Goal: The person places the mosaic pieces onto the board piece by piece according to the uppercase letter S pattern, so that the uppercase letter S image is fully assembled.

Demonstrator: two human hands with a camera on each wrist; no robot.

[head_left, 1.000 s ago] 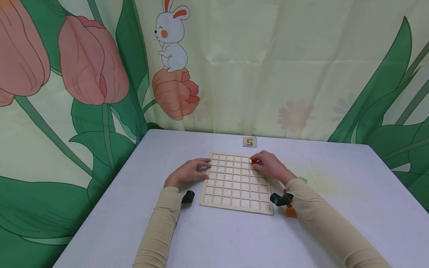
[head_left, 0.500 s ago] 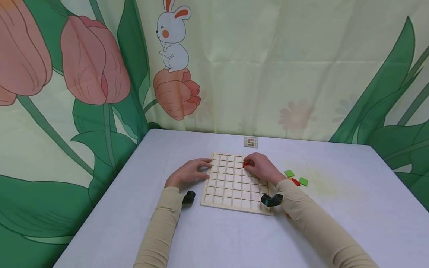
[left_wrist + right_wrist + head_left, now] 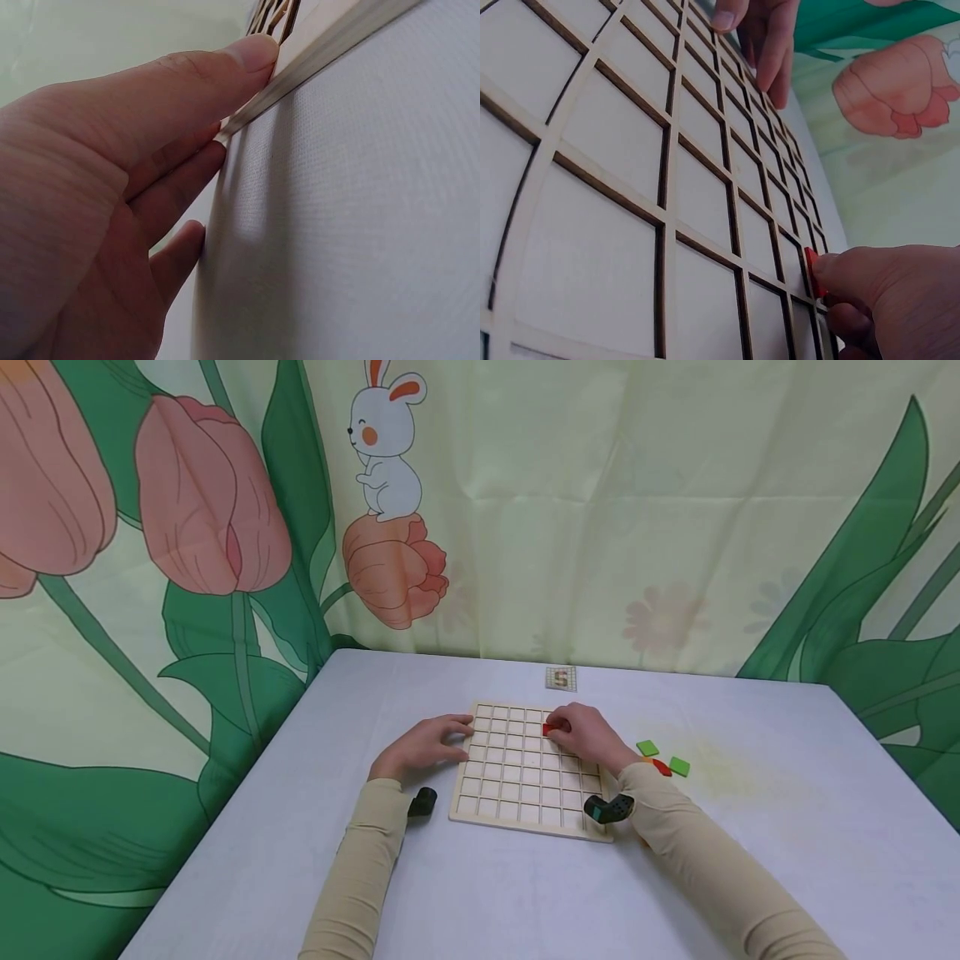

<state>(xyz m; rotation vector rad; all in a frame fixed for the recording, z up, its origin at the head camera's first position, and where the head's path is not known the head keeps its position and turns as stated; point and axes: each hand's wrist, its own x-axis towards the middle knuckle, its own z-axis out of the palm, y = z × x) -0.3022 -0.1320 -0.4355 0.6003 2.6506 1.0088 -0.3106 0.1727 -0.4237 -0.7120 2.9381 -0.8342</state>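
A wooden grid board (image 3: pixel 525 829) with square cells lies on the white table. At its left edge my left hand (image 3: pixel 420 747) rests with fingers spread; in the left wrist view the thumb (image 3: pixel 251 56) touches the board's rim. My right hand (image 3: pixel 588 735) is over the board's far right part. Between its thumb and fingers it pinches a small red tile (image 3: pixel 546 729). The right wrist view has this red tile (image 3: pixel 814 274) tilted on edge at a cell, partly covered by the thumb. Whether it sits fully in the cell cannot be told.
Two green square tiles (image 3: pixel 647 748) and a red leaf-shaped piece (image 3: pixel 662 767) lie right of the board, near the right sleeve. Bits of orange pieces show, partly hidden by that sleeve. A small patterned card (image 3: pixel 561 678) lies beyond the board. A printed curtain (image 3: pixel 540 527) hangs behind the table.
My right hand has moved left over the board with the red tile, then stayed nearly still. Pieces formerly behind the right arm came into view. The left hand keeps its place.
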